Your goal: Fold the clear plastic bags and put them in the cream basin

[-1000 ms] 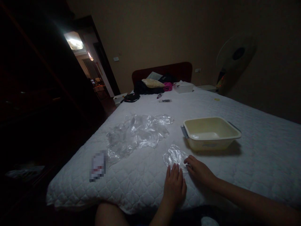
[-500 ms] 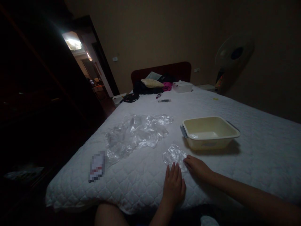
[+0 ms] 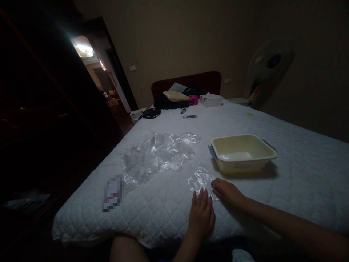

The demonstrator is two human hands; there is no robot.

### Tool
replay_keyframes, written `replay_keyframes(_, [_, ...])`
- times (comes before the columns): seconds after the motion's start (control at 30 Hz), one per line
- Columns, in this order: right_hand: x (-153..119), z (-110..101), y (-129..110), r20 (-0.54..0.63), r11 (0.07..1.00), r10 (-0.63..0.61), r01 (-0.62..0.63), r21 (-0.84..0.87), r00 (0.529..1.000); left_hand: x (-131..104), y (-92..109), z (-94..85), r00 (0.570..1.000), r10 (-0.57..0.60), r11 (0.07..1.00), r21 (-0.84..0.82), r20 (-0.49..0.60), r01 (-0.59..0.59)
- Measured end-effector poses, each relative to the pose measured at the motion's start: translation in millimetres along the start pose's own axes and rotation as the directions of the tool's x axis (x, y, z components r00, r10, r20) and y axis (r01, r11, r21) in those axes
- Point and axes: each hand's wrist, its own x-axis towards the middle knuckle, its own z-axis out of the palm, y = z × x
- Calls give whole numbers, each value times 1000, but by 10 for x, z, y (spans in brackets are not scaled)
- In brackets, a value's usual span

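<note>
A small crumpled clear plastic piece (image 3: 200, 178) lies on the white quilted bed in front of me. My left hand (image 3: 201, 213) rests flat at its near edge, fingers stretched out. My right hand (image 3: 227, 191) is at its right side, with fingers bent together at the edge of the plastic; whether they pinch it is hard to see. A larger spread of clear plastic (image 3: 163, 153) lies farther left. Beyond my right hand stands a cream basin (image 3: 242, 166) with grey handles.
A blurred-out packet (image 3: 112, 193) lies at the left bed edge. Toward the headboard (image 3: 188, 80) are a white box (image 3: 211, 100), a black pouch (image 3: 152, 113), a pink roll (image 3: 193, 100) and a pen-like item (image 3: 190, 116). A fan (image 3: 272, 61) stands back right.
My right hand has shifted very slightly left along the small plastic. My left hand stays in place.
</note>
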Motion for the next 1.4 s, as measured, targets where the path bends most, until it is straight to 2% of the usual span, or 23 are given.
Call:
replay_keyframes(0.17, [32,-52,-27,27,1000,-3,3,-13,1000,-5,-7,10,1000,0,1000,-17,10,0])
replay_keyframes(0.3, [-45,-155,11,-37,999,-7,9,54,999,-2,2,0,1000,-12,1000,-11,1,12])
replay_keyframes(0.47, [-388,-230,213,-72,995,-98,99,10,993,4,7,-26,1000,-8,1000,-12,11,8])
replay_keyframes(0.6, [-731,-176,415,-29,958,-284,282,-61,958,8,6,-39,1000,12,1000,5,13,-12])
replay_keyframes(0.73, [-903,-83,531,-46,939,-337,332,-90,940,4,6,-42,999,33,999,9,17,-33])
replay_keyframes(0.87, [-871,-5,545,-80,919,-372,354,-176,925,0,0,-50,998,53,999,3,45,-53])
replay_keyframes(1.03, [-776,-46,461,-142,947,-320,313,-74,937,3,-1,-53,997,61,998,29,47,-63])
replay_keyframes(1.27, [-789,-285,370,-89,946,-322,325,15,942,35,42,107,986,158,986,69,-47,-155])
replay_keyframes(1.4, [-840,-261,412,-18,926,-374,373,-61,927,60,92,195,987,157,988,4,-18,-157])
